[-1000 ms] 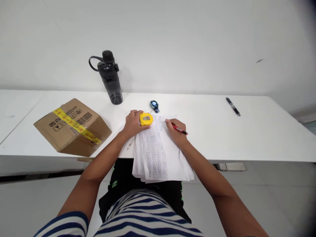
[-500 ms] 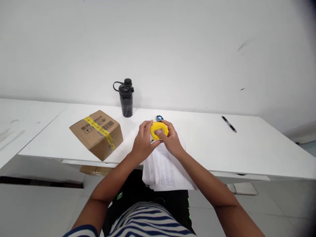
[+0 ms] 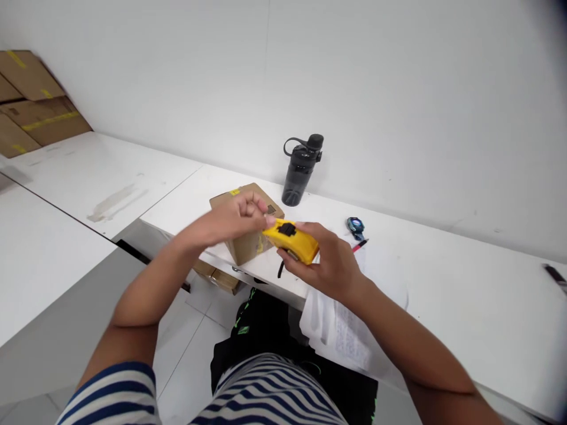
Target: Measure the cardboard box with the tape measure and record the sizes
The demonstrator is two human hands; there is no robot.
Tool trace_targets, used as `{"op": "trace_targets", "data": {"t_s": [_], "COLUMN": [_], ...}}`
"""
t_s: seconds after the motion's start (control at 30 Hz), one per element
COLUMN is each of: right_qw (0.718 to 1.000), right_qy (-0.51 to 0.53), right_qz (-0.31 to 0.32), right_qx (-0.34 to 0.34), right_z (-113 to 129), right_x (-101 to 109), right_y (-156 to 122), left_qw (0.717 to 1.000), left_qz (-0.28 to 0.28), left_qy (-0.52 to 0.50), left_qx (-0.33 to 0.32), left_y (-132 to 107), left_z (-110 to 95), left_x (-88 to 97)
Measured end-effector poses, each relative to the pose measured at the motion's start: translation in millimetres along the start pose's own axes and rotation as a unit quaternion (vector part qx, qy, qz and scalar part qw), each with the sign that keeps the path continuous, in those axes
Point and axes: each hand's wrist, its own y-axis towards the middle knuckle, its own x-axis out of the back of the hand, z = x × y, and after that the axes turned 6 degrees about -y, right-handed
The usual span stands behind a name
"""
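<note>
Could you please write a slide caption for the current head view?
Right hand holds a tape measure, left hand at its end, near a box and bottle.

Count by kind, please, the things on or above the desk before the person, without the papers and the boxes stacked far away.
Yellow tape measure: 1
Pens, one red pen and one black pen: 2
Wristwatch: 1
Water bottle: 1
Cardboard box: 1
Total: 6
</note>
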Motion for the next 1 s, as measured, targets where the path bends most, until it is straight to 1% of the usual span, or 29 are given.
{"op": "trace_targets", "data": {"t_s": [0.07,0.1,0.17,0.23,0.27,0.33,0.37,0.43,0.47,0.53,0.67,0.73,0.83,1.0], "right_qw": [0.997,0.993,0.987,0.982,0.980,0.977,0.975,0.973,0.973,0.973,0.977,0.977,0.978,0.978], "right_qy": [-0.054,-0.074,-0.094,-0.101,-0.105,-0.115,-0.121,-0.132,-0.138,-0.147,-0.161,-0.167,-0.170,-0.171], "right_qz": [0.004,0.013,0.038,0.068,0.082,0.101,0.109,0.115,0.115,0.108,0.082,0.072,0.061,0.060], "right_qx": [-0.061,-0.089,-0.125,-0.142,-0.146,-0.151,-0.151,-0.149,-0.147,-0.139,-0.116,-0.109,-0.104,-0.103], "right_z": [9,13,19,23,24,24,23,22,21,20,19,19,20,19], "right_x": [-7,-10,-14,-16,-16,-17,-18,-21,-23,-27,-35,-38,-40,-40], "right_y": [2,1,-1,-3,-3,-1,1,7,10,16,23,23,23,20], "left_qw": [0.999,0.996,0.986,0.973,0.969,0.971,0.976,0.983,0.984,0.983,0.978,0.976,0.969,0.964], "left_qz": [-0.049,-0.080,-0.152,-0.216,-0.232,-0.215,-0.190,-0.134,-0.113,-0.093,-0.081,-0.079,-0.099,-0.115], "left_qy": [0.023,0.040,0.061,0.078,0.084,0.102,0.110,0.125,0.131,0.145,0.170,0.183,0.212,0.231], "left_qx": [-0.001,-0.003,-0.013,-0.033,-0.032,-0.011,0.004,0.030,0.040,0.062,0.092,0.088,0.076,0.058], "left_y": [22,35,62,85,93,102,103,100,98,92,83,79,76,76], "left_z": [-1,3,16,35,44,61,66,70,69,63,50,48,49,53], "left_x": [27.1,42.5,73.6,99.8,109.3,120.1,122.0,121.2,119.6,115.4,102.5,94.0,84.7,83.0]}}
